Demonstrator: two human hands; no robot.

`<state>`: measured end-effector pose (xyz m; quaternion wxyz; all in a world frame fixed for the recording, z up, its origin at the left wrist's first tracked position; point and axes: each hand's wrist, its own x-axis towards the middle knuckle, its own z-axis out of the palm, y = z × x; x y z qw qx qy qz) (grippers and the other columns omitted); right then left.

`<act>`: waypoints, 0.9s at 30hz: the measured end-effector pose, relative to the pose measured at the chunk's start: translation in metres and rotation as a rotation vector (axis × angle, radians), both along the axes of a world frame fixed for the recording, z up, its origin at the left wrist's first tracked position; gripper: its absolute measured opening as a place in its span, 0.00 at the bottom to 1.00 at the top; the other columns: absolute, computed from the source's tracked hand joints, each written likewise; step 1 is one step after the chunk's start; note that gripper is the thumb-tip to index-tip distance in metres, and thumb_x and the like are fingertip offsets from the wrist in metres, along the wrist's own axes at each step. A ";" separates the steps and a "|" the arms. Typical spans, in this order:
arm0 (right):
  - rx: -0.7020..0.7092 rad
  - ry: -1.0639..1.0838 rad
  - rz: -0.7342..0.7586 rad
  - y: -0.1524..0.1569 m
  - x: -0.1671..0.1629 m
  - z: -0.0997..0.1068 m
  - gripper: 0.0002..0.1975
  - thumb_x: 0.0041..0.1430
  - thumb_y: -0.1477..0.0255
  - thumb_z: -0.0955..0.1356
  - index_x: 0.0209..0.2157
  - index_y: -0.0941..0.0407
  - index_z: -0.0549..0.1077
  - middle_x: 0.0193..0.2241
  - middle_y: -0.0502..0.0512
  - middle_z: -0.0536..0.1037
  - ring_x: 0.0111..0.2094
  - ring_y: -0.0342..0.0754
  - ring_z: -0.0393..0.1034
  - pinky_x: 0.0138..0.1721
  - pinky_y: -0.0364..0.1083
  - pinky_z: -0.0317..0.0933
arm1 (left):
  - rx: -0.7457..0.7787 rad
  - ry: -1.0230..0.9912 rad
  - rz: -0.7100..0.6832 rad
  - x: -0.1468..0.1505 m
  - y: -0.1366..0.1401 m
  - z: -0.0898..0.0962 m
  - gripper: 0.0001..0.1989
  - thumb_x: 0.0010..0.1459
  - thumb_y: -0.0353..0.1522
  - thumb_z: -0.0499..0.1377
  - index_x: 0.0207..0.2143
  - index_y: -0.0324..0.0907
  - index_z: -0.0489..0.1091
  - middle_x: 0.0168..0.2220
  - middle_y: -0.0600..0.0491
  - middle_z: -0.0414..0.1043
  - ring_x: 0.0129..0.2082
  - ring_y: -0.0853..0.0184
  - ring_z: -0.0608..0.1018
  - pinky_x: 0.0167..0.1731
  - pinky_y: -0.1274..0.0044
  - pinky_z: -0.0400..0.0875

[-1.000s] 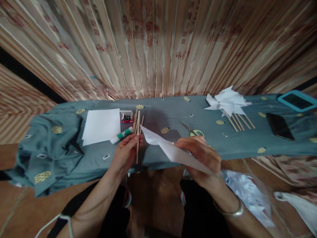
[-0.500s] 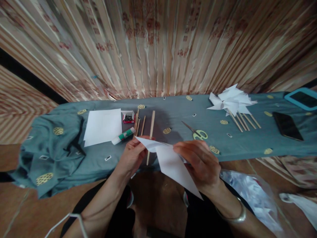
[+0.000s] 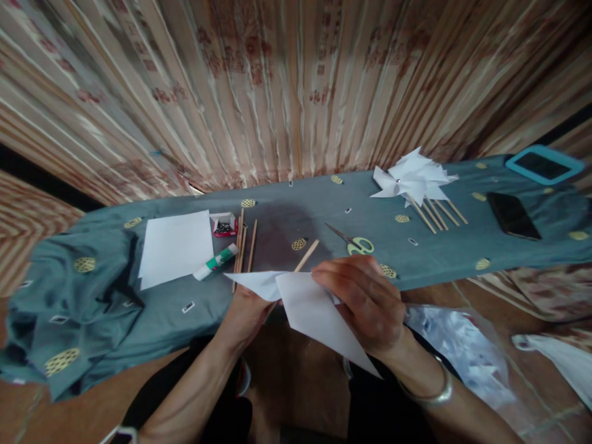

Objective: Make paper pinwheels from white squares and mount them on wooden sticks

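Over the table's front edge, my right hand point(image 3: 363, 302) pinches a folded white paper pinwheel point(image 3: 314, 314) from its right side. One pointed blade reaches left and another hangs down to the right. My left hand point(image 3: 247, 314) is closed around a wooden stick point(image 3: 306, 256) behind the paper, and its fingertips are mostly hidden. The stick's upper end shows above the pinwheel, leaning right. Whether stick and paper touch, I cannot tell. Left of my hands lie several loose wooden sticks point(image 3: 252, 246), a glue stick point(image 3: 216, 262) and a small red box point(image 3: 225, 226) of dark pins.
White paper sheets point(image 3: 176, 246) lie at the left. Scissors point(image 3: 354, 242) with green handles rest beyond my right hand. Pinwheels on sticks point(image 3: 416, 176), a black phone point(image 3: 513, 214) and a blue-framed device point(image 3: 543, 163) lie to the right. A plastic bag point(image 3: 462, 345) sits below the table.
The stick in my left hand has tilted right and gone lower behind the pinwheel. My left hand has dropped slightly, beneath the left blade. The view has shifted a little.
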<state>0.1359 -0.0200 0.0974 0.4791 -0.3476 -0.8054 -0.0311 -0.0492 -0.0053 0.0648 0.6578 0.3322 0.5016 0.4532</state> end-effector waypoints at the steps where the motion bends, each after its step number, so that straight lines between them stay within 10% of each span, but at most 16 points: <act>1: 0.003 0.007 -0.006 0.001 0.001 0.000 0.17 0.60 0.82 0.62 0.49 0.55 0.71 0.37 0.58 0.82 0.41 0.51 0.76 0.41 0.51 0.68 | 0.002 -0.005 0.004 0.000 0.000 -0.001 0.11 0.34 0.33 0.72 0.21 0.39 0.74 0.21 0.54 0.73 0.21 0.70 0.72 0.23 0.79 0.68; 11: 0.024 -0.010 -0.067 0.002 0.008 0.002 0.17 0.59 0.83 0.62 0.48 0.55 0.70 0.37 0.59 0.82 0.40 0.51 0.76 0.42 0.51 0.68 | 0.069 0.076 -0.075 -0.009 0.001 -0.010 0.10 0.40 0.36 0.71 0.23 0.38 0.77 0.17 0.54 0.72 0.18 0.73 0.69 0.20 0.81 0.62; 19: -0.032 -0.032 0.024 -0.002 0.006 0.001 0.14 0.62 0.82 0.60 0.47 0.56 0.69 0.36 0.58 0.82 0.39 0.49 0.76 0.39 0.50 0.67 | 0.252 0.266 0.208 -0.031 0.019 -0.004 0.06 0.39 0.31 0.69 0.24 0.41 0.77 0.21 0.57 0.74 0.19 0.73 0.69 0.20 0.82 0.62; 27: -0.056 0.011 0.075 -0.002 0.006 -0.001 0.14 0.63 0.81 0.60 0.47 0.57 0.69 0.36 0.58 0.81 0.40 0.50 0.76 0.39 0.50 0.67 | 0.275 0.249 0.014 -0.016 0.011 0.003 0.06 0.38 0.31 0.69 0.22 0.39 0.78 0.27 0.52 0.78 0.28 0.66 0.77 0.31 0.79 0.72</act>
